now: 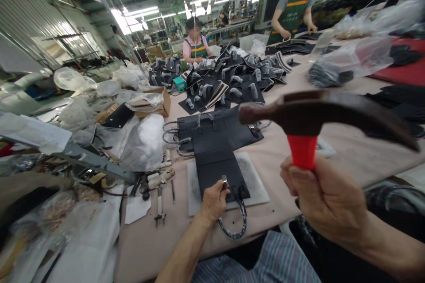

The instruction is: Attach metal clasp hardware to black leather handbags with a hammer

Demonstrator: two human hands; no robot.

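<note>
Raised close to the camera, my right hand (327, 203) is closed around the red neck of a claw hammer (303, 112), its dark head level and its claw pointing right. My left hand (214, 201) pinches a short metal punch (224, 179) upright over a black leather bag panel (217, 170); the punch's lower end is hidden by the fingers. Beneath the panel lies a pale slab (257, 181). A plastic-wrapped handle (234, 234) loops off the panel's near edge. More black bag panels (232, 126) with wrapped handles spread out behind it.
A heap of black pieces with wrapped handles (235, 79) covers the table's far side. Calipers (160, 205) and a thin metal rod (173, 191) lie left of the slab. Plastic bags (142, 141) and a cardboard box (162, 101) stand farther left. Co-workers (294, 13) work across the table.
</note>
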